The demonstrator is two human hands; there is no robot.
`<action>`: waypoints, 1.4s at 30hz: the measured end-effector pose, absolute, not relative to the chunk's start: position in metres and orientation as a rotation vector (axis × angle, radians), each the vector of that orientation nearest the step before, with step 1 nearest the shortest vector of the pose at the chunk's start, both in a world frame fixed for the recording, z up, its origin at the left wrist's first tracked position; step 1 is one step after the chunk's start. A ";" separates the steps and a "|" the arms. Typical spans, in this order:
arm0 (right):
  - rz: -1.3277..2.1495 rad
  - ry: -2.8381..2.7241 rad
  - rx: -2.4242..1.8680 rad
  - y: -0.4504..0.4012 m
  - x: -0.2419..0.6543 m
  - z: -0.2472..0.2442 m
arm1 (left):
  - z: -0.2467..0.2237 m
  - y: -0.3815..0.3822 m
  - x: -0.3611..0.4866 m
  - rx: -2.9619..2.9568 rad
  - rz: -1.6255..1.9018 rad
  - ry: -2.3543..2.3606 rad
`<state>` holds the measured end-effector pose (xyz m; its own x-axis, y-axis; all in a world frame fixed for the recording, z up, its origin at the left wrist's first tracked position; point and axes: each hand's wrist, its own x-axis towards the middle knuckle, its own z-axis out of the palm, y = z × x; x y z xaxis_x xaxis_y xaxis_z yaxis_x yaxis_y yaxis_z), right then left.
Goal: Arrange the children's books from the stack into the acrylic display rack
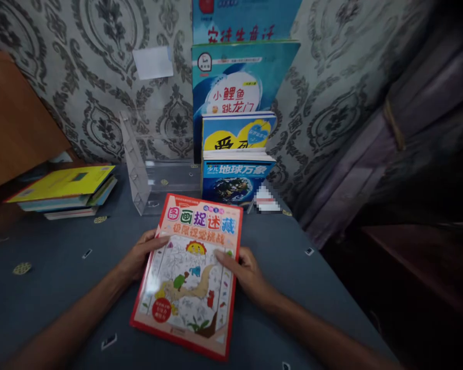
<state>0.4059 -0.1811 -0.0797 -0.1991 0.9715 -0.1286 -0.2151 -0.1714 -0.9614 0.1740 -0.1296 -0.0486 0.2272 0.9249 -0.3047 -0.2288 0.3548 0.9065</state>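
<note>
A red-bordered picture book (189,277) is held between both hands above the blue-grey table, its cover facing up and its top edge tilted slightly left. My left hand (141,254) grips its left edge, thumb on the cover and fingers behind. On the right edge, my right hand (243,267) holds it the same way, fingers partly hidden under the book. Just beyond stands a clear tiered rack (137,164). Its right side holds upright books, with a blue earth book (235,180) in front and a teal book (243,77) further back.
At the left of the table (61,267) lies a stack of books with a yellow one (65,182) on top. Behind it is a brown wooden panel (19,118). Patterned wallpaper (111,31) backs the table, and a grey curtain (355,139) hangs at the right.
</note>
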 end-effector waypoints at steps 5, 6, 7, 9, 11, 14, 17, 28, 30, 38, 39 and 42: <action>1.528 -1.012 -1.066 -0.174 0.404 -0.078 | -0.052 -0.131 0.174 0.884 0.721 0.967; 1.519 -1.017 -1.073 -0.174 0.405 -0.079 | -0.053 -0.131 0.175 0.898 0.694 0.961; 1.507 -1.022 -1.080 -0.173 0.405 -0.079 | -0.054 -0.130 0.176 0.911 0.676 0.958; 1.479 -1.025 -1.096 -0.172 0.405 -0.081 | -0.057 -0.129 0.177 0.939 0.666 0.960; 1.455 -1.017 -1.117 -0.171 0.406 -0.082 | -0.061 -0.128 0.178 0.968 0.670 0.973; 1.419 -1.025 -1.147 -0.169 0.407 -0.082 | -0.065 -0.128 0.178 1.003 0.687 0.992; 1.400 -1.057 -1.153 -0.167 0.408 -0.081 | -0.064 -0.129 0.179 1.016 0.732 0.998; 1.483 -1.113 -1.030 -0.159 0.415 -0.084 | -0.062 -0.127 0.180 1.058 0.777 1.018; 1.463 -1.130 -1.029 -0.158 0.416 -0.086 | -0.063 -0.126 0.178 1.069 0.770 1.007; 1.443 -1.175 -1.042 -0.155 0.419 -0.093 | -0.065 -0.121 0.174 1.076 0.708 0.956; 1.443 -1.177 -1.037 -0.155 0.419 -0.093 | -0.065 -0.121 0.173 1.076 0.709 0.954; 1.437 -1.194 -1.026 -0.154 0.419 -0.094 | -0.067 -0.120 0.173 1.077 0.704 0.945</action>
